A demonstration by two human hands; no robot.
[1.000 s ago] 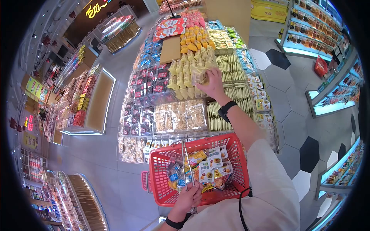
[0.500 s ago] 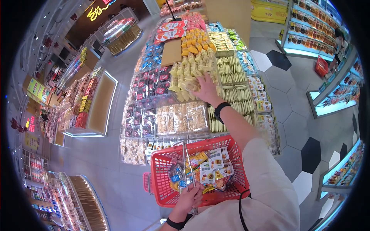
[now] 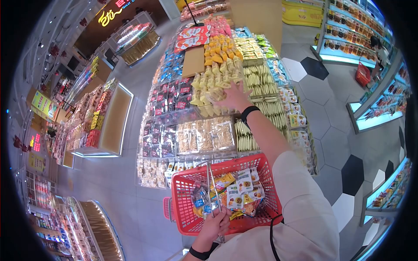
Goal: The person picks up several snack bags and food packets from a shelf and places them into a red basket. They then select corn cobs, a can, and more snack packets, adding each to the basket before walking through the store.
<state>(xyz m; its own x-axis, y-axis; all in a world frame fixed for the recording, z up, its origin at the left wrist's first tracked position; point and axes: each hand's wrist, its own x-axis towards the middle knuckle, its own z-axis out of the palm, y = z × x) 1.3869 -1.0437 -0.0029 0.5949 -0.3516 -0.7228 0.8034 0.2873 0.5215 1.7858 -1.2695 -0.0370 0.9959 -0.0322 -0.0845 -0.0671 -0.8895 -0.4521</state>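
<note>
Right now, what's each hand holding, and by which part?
The left hand holds the red basket by its metal handles. The right hand lies on pale yellow packets; any grip cannot be told.

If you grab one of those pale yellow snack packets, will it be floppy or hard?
Probably floppy and crinkly: the pale yellow packets under the right hand look like thin, small pouches lying loosely overlapped. Likely light too, since many snack packs heap in the red basket that the left hand carries by its handle. Glossy film may slip.
</note>
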